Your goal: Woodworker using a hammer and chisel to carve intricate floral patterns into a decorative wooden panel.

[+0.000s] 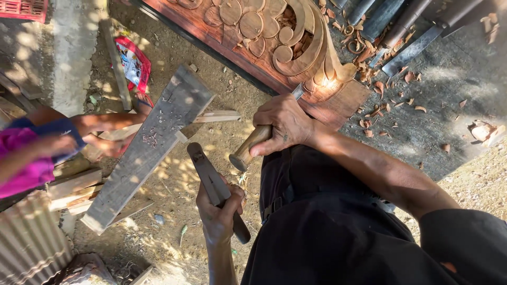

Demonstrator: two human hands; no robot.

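Right hand (288, 125) clenched on chisel (259, 141) at carved panel (274, 47); left hand (217, 211) clenched on mallet (211, 182). Glancing blow could slip, gouging scrollwork.

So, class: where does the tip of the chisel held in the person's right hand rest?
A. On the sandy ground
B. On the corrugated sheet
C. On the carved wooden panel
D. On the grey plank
C: the right hand holds the chisel with its blade tip against the carved wooden panel.

A grey plank (150, 142), spare chisels (401, 26) and wood chips (377, 87) lie around.
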